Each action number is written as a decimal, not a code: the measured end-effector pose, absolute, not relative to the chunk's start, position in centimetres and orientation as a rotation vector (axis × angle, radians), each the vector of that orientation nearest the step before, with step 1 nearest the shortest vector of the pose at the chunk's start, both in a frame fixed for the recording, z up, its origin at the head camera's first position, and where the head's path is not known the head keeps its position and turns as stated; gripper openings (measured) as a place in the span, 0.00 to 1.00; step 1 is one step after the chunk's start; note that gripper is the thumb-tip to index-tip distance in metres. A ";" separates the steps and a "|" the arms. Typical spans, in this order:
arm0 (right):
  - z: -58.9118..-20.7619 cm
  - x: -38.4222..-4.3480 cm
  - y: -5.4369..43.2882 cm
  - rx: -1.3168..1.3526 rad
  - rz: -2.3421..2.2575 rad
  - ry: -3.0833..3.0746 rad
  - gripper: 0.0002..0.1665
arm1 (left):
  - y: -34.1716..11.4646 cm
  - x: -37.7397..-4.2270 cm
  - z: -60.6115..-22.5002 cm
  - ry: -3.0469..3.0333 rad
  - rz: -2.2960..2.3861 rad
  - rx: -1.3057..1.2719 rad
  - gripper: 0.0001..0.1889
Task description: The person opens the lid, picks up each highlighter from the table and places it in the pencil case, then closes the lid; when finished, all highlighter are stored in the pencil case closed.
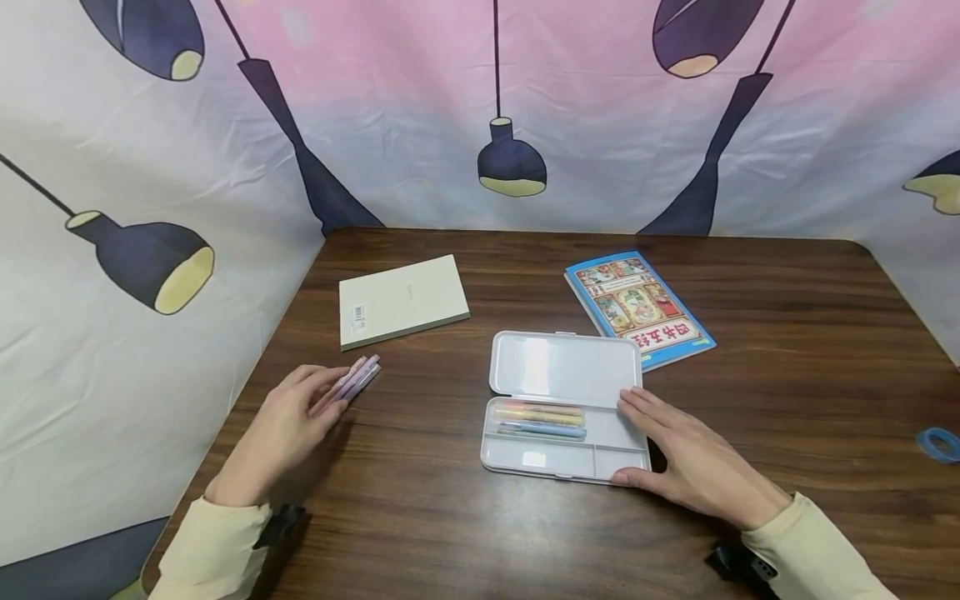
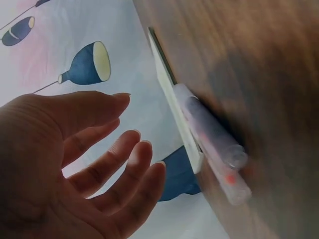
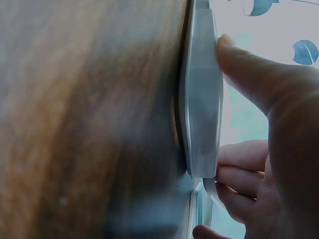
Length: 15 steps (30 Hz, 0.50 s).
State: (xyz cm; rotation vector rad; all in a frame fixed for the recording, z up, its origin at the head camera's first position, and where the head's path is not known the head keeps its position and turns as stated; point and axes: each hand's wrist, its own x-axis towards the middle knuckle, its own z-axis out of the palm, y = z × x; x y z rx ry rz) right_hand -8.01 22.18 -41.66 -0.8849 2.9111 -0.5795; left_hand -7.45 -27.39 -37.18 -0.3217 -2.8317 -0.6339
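Note:
Lilac pens [image 1: 356, 379], at least two with clear ends, lie on the table beside my left hand [image 1: 303, 417]. In the left wrist view, a gap separates the loosely bent fingers [image 2: 132, 184] from the pens [image 2: 214, 134], and nothing sits between thumb and fingers. A white pencil case [image 1: 536, 457] lies flat with its lid [image 1: 517, 367] tipped back. Orange, yellow and blue pens [image 1: 543, 419] fill the left of its upper compartment. My right hand [image 1: 690, 454] holds the case's right end, thumb at the front corner and fingers near the hinge.
A cream notebook [image 1: 405, 302] with a barcode lies at the back left. Behind the case, a blue-edged illustrated booklet [image 1: 645, 308] lies partly under its lid. A roll of blue tape [image 1: 937, 446] is at the far right. A printed cloth [image 1: 420, 167] hangs behind the table.

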 end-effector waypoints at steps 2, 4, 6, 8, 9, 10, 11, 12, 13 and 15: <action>-41.7 -8.0 22.2 -0.878 -0.581 2.911 0.55 | -27.6 -7.3 -37.4 -2.848 -0.624 -0.313 0.22; -41.7 -8.0 22.2 -0.874 -0.580 2.908 0.55 | -27.7 -7.2 -37.6 -2.865 -0.623 -0.304 0.23; -41.7 -8.0 22.2 -0.872 -0.579 2.908 0.55 | -27.8 -7.1 -37.8 -2.883 -0.634 -0.295 0.23; -41.7 -8.0 22.2 -0.875 -0.579 2.909 0.55 | -27.8 -7.0 -38.0 -2.905 -0.652 -0.282 0.23; -41.7 -8.0 22.2 -0.877 -0.578 2.910 0.55 | -27.8 -7.0 -38.0 -2.917 -0.662 -0.278 0.23; -41.7 -8.0 22.2 -0.878 -0.577 2.911 0.55 | -27.8 -7.0 -38.1 -2.929 -0.668 -0.272 0.23; -41.7 -8.0 22.2 -0.879 -0.577 2.912 0.55 | -27.7 -7.0 -38.2 -2.940 -0.671 -0.267 0.23; -41.7 -8.0 22.2 -0.881 -0.578 2.913 0.55 | -27.7 -7.0 -38.2 -2.949 -0.672 -0.264 0.23; -41.7 -8.0 22.2 -0.883 -0.578 2.914 0.55 | -27.7 -7.0 -38.3 -2.956 -0.671 -0.261 0.23; -41.7 -8.0 22.2 -0.887 -0.581 2.915 0.55 | -27.7 -6.9 -38.4 -2.961 -0.667 -0.261 0.22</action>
